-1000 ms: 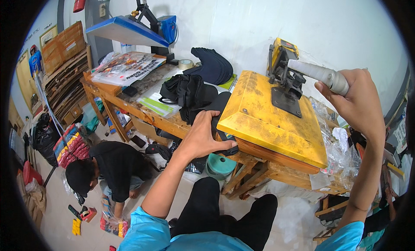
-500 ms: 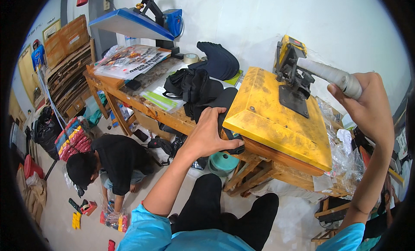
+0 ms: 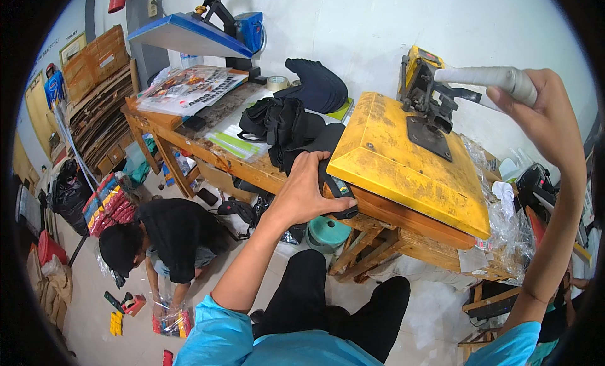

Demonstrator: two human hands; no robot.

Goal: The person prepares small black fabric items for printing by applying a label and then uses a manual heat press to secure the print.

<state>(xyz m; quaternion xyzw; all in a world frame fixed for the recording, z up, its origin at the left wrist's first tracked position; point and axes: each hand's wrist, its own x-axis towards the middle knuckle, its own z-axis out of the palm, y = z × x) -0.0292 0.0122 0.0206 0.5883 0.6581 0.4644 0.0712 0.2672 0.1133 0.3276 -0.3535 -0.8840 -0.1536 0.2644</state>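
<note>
My right hand is wrapped round the white-wrapped handle of a yellow heat press. The yellow upper plate sits low over an orange-brown board at the bench's front edge. At the plate's left corner, my left hand holds a piece of black fabric, fingers behind it and thumb at its lower end. A small coloured patch shows on this fabric. Part of the fabric is hidden by my hand and the plate, so its kind is unclear.
Left of the press, a black bag-like bundle and stacked dark cap-like pieces lie on the wooden bench. A blue heat press stands open beyond. A person crouches on the floor at left, handling plastic-wrapped packs.
My right hand and the handle have moved up and to the right. The yellow plate's front edge has risen slightly, showing more of the board. My left hand stays at the fabric.
</note>
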